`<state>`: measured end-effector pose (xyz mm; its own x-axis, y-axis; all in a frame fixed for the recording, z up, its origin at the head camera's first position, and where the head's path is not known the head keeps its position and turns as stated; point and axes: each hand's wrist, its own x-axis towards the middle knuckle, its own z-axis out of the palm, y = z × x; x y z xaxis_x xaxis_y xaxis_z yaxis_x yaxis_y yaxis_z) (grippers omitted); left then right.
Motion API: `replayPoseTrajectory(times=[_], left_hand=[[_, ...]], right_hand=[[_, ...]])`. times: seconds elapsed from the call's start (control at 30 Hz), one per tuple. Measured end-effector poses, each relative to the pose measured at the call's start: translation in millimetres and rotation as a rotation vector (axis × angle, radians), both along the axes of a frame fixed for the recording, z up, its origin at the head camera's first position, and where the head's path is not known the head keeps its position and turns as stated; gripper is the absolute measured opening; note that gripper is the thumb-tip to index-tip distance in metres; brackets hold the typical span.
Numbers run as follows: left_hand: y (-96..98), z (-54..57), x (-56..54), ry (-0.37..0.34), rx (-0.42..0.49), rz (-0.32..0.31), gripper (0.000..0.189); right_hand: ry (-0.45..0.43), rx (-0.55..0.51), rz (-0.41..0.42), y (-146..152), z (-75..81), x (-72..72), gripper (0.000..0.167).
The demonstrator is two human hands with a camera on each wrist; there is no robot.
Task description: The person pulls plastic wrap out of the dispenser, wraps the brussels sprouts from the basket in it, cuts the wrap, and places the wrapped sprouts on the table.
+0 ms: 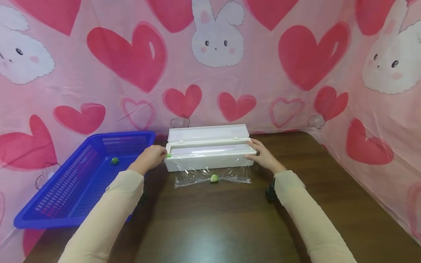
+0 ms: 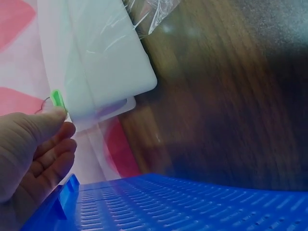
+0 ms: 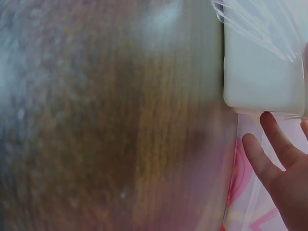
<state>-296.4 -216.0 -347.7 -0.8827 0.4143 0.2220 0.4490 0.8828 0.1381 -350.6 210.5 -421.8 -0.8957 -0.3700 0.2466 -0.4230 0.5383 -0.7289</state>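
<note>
A white cling film dispenser box (image 1: 210, 161) stands on the table, its lid (image 1: 207, 133) raised at the back. Clear cling film (image 1: 192, 179) hangs over the front and lies bunched on the table. On or under that film sits a small pale-green ball (image 1: 214, 178) resembling a Brussels sprout. At the box's left end, my left hand (image 1: 149, 157) pinches a bright green slide cutter (image 2: 56, 98) between thumb and fingers. My right hand (image 1: 265, 157) touches the right end with spread, fairly straight fingers (image 3: 281, 144), the thumb near the front edge.
A blue plastic basket (image 1: 70, 210) stands on the left, with a similar green ball (image 1: 114, 160) inside. Behind the brown wooden table (image 1: 204, 223) hangs a pink cloth (image 1: 260, 80) printed with hearts and rabbits.
</note>
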Motion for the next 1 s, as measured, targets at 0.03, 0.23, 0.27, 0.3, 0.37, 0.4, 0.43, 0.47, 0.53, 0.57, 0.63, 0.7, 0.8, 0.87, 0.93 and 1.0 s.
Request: replayPoseTrajectory(times=[0.03, 0.23, 0.27, 0.3, 0.37, 0.4, 0.43, 0.47, 0.53, 0.57, 0.63, 0.7, 0.8, 0.87, 0.93, 1.0], left_hand=[[0.9, 0.2, 0.2, 0.002, -0.005, -0.002, 0.008], [3.7, 0.6, 0.7, 0.022, -0.029, -0.003, 0.01], [4.1, -0.1, 1.1, 0.036, -0.025, -0.006, 0.008], [4.7, -1.1, 1.1, 0.058, -0.02, -0.014, 0.006], [7.1, -2.6, 1.7, 0.105, -0.012, -0.034, 0.006], [8.7, -3.4, 1.9, 0.128, -0.01, -0.044, 0.009], [10.9, -3.9, 1.7, 0.146, -0.008, -0.056, 0.011], [13.4, -4.1, 1.5, 0.161, -0.01, -0.067, 0.015], [18.9, -4.0, 0.8, 0.179, -0.029, -0.089, 0.018], [21.7, -4.0, 0.3, 0.182, -0.038, -0.097, 0.019], [26.4, -4.3, -0.3, 0.175, -0.053, -0.104, 0.017], [29.2, -5.7, -0.6, 0.172, -0.068, -0.104, 0.014], [31.2, -9.1, -1.2, 0.177, -0.073, -0.108, 0.008], [32.5, -11.2, -2.0, 0.19, -0.07, -0.116, 0.006], [33.2, -12.5, -2.6, 0.198, -0.063, -0.119, 0.005], [33.6, -12.8, -2.5, 0.201, -0.058, -0.114, 0.006]], right_hand=[[0.001, 0.0, -0.001, 0.4, -0.2, 0.2, 0.07], [-0.019, 0.023, 0.014, 3.0, 1.3, 2.5, 0.072], [-0.022, 0.028, 0.016, 3.3, 1.8, 3.1, 0.074], [-0.02, 0.032, 0.017, 3.2, 2.4, 3.4, 0.075], [0.004, 0.023, 0.013, 2.2, 4.7, 4.7, 0.075], [0.026, 0.016, 0.005, 1.3, 5.9, 5.1, 0.074], [0.059, 0.008, -0.003, 0.2, 7.1, 5.2, 0.072], [0.092, 0.0, -0.01, -1.1, 8.3, 5.2, 0.069], [0.165, -0.012, -0.023, -3.4, 11.6, 6.1, 0.059], [0.198, -0.012, -0.027, -4.3, 13.0, 6.3, 0.054], [0.241, -0.003, -0.02, -6.1, 16.0, 7.0, 0.043], [0.251, 0.017, -0.001, -8.1, 18.6, 8.2, 0.036], [0.244, 0.061, 0.021, -10.3, 20.6, 9.2, 0.031], [0.241, 0.089, 0.02, -10.6, 20.3, 9.7, 0.029], [0.241, 0.099, 0.011, -11.0, 20.3, 10.7, 0.028], [0.249, 0.104, 0.008, -11.9, 20.0, 11.3, 0.026]])
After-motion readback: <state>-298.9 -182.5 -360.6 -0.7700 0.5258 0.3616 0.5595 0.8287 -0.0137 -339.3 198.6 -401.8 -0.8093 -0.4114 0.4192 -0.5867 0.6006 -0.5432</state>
